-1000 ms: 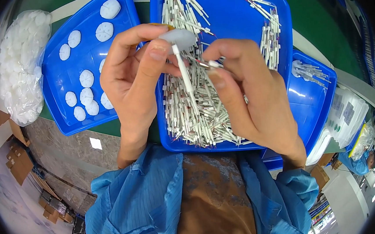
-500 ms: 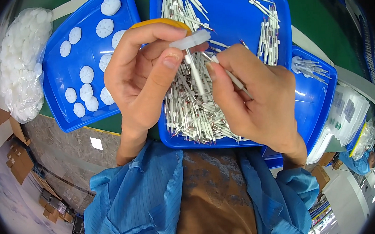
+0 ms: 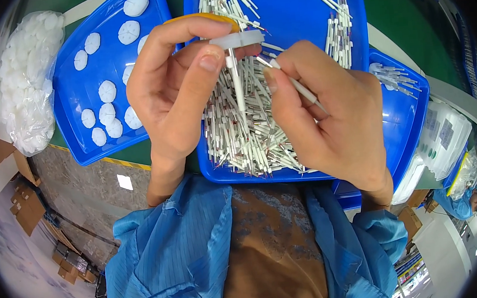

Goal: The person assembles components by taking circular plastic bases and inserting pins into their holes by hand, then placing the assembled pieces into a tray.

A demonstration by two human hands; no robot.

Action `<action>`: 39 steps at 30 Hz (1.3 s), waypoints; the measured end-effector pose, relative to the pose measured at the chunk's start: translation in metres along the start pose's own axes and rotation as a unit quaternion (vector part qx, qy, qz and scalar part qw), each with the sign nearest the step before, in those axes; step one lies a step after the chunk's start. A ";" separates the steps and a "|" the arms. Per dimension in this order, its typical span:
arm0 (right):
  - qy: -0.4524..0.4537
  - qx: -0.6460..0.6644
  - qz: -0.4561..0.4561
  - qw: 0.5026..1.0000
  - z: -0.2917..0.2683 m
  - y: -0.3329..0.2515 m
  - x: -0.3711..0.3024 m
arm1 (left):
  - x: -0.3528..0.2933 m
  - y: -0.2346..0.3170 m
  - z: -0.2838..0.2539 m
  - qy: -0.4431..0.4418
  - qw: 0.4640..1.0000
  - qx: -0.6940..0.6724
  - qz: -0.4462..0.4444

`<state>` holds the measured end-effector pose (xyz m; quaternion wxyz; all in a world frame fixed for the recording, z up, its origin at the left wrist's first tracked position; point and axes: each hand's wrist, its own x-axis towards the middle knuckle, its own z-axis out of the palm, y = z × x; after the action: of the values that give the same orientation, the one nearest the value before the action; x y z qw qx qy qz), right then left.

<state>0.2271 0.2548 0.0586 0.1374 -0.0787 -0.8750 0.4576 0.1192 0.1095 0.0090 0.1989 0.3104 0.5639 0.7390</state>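
Between the thumb and fingers of my left hand (image 3: 170, 98) is a translucent white plastic disc (image 3: 244, 39), seen nearly edge-on. One white stick (image 3: 238, 90) hangs down from the disc's underside. Something yellow (image 3: 223, 22) shows behind my left fingers. My right hand (image 3: 333, 108) pinches another slim white stick (image 3: 306, 92) with a reddish tip. That tip points up and left, just below the disc's right end; whether it touches the disc I cannot tell. Beneath both hands, a big blue tray (image 3: 274, 3) holds heaps of similar white sticks (image 3: 243, 143).
A blue tray (image 3: 75, 142) on the left carries several white round discs (image 3: 107, 92). Beyond it stands a clear bag (image 3: 26, 81) full of white pieces. Another blue tray (image 3: 398, 119) at right holds discs with sticks attached (image 3: 394, 79). Clear plastic boxes (image 3: 442, 138) lie farther right.
The disc has turned more level, and the stick under it now hangs almost straight down. My right hand's stick has risen slightly, its tip now showing near the disc.
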 end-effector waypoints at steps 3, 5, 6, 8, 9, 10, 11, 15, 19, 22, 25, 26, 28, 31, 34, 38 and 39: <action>-0.009 0.002 -0.005 1.000 0.001 0.004 0.000 | 0.000 0.003 0.004 0.006 1.000 0.010 0.003; -0.014 0.004 0.000 1.000 0.001 0.004 0.000 | 0.001 0.001 0.001 -0.006 1.000 0.023 0.017; -0.015 0.005 0.000 1.000 0.000 0.003 0.001 | 0.002 0.000 -0.001 -0.015 0.999 0.037 0.033; -0.030 0.007 0.016 0.999 -0.002 0.001 0.004 | -0.001 0.001 0.002 -0.010 0.998 0.048 0.040; -0.031 0.007 0.017 0.999 -0.002 0.002 0.003 | -0.002 0.001 0.004 -0.007 0.997 0.057 0.048; -0.026 0.013 0.009 1.000 -0.002 0.002 0.003 | -0.002 -0.001 0.005 -0.006 0.997 0.057 0.047; -0.021 0.019 0.000 1.000 -0.001 0.003 0.004 | -0.001 -0.003 0.005 -0.007 0.997 -0.011 0.077; -0.017 0.035 -0.036 0.999 0.006 0.014 0.003 | -0.002 0.008 0.011 0.051 0.997 -0.039 -0.034; -0.005 0.110 -0.091 0.990 0.010 0.009 0.002 | -0.001 0.012 0.002 0.008 1.000 -0.009 0.028; 0.029 0.000 -0.136 0.990 0.013 0.003 -0.006 | -0.001 0.014 0.006 0.050 0.993 0.044 0.099; 0.056 -0.083 -0.170 0.980 0.014 0.000 -0.008 | 0.006 0.024 -0.007 -0.033 0.980 0.155 0.120; 0.050 -0.071 -0.183 0.979 0.013 0.002 -0.010 | 0.005 0.024 -0.009 -0.060 0.977 0.160 0.132; 0.044 -0.060 -0.200 0.977 0.016 0.009 -0.010 | 0.003 0.024 -0.007 -0.076 0.974 0.138 0.162; 0.053 0.031 -0.256 0.965 0.018 0.026 0.000 | -0.003 0.022 -0.001 -0.049 0.972 0.089 0.211; 0.041 0.021 -0.316 0.948 0.014 0.041 0.006 | 0.002 0.028 -0.007 -0.109 0.923 0.284 0.236; 0.000 -0.003 -0.252 0.968 0.005 0.036 0.002 | 0.003 0.027 -0.009 -0.073 0.937 0.279 0.197; 0.002 0.004 -0.260 0.966 0.005 0.035 0.004 | 0.008 0.030 -0.010 -0.087 0.917 0.307 0.239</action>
<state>0.2223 0.2716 0.0275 0.2538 0.1509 -0.8634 0.4092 0.1085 0.0987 0.0374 -0.0403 0.5448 0.6523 0.5254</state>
